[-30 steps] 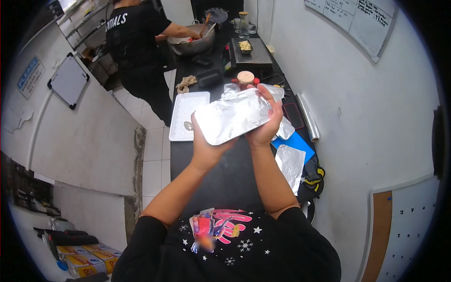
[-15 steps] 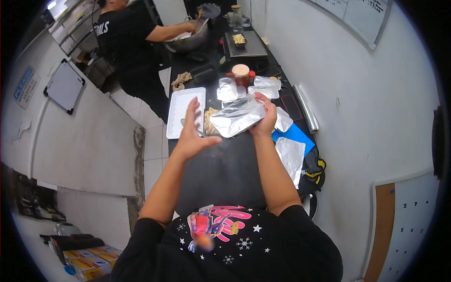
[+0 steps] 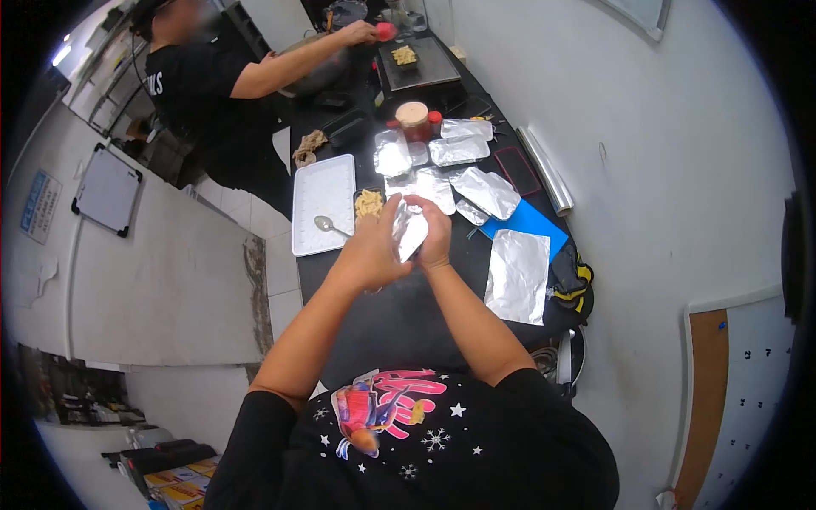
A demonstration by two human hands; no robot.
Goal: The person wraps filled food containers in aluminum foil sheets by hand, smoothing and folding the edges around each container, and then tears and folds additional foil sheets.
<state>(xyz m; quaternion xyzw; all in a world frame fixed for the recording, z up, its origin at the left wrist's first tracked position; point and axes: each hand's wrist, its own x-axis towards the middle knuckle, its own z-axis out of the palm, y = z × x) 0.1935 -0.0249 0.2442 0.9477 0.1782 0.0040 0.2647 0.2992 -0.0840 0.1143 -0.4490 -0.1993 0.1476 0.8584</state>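
My left hand point(image 3: 372, 253) and my right hand point(image 3: 433, 236) close in from both sides on a piece of aluminium foil point(image 3: 410, 231). It is tilted between my palms above the table's near part. Whether a container lies under the foil is hidden by my fingers. Just beyond my left hand is a black container of pasta point(image 3: 368, 202), partly covered by that hand. To its left, a metal spoon point(image 3: 325, 223) rests on a white tray point(image 3: 321, 183), its handle pointing toward my left wrist.
Several foil-covered packs point(image 3: 459, 150) sit beyond and right of my hands. A flat foil sheet point(image 3: 518, 276) lies by a blue folder point(image 3: 531, 228). A foil roll point(image 3: 546, 174) lines the wall side. A co-worker point(image 3: 200, 93) reaches over the table with a pink cup point(image 3: 386, 31).
My left hand, spread and apart before, has come in against the foil. The foil is now upright and narrower between both hands. The co-worker's arm has moved from the bowl toward the scale.
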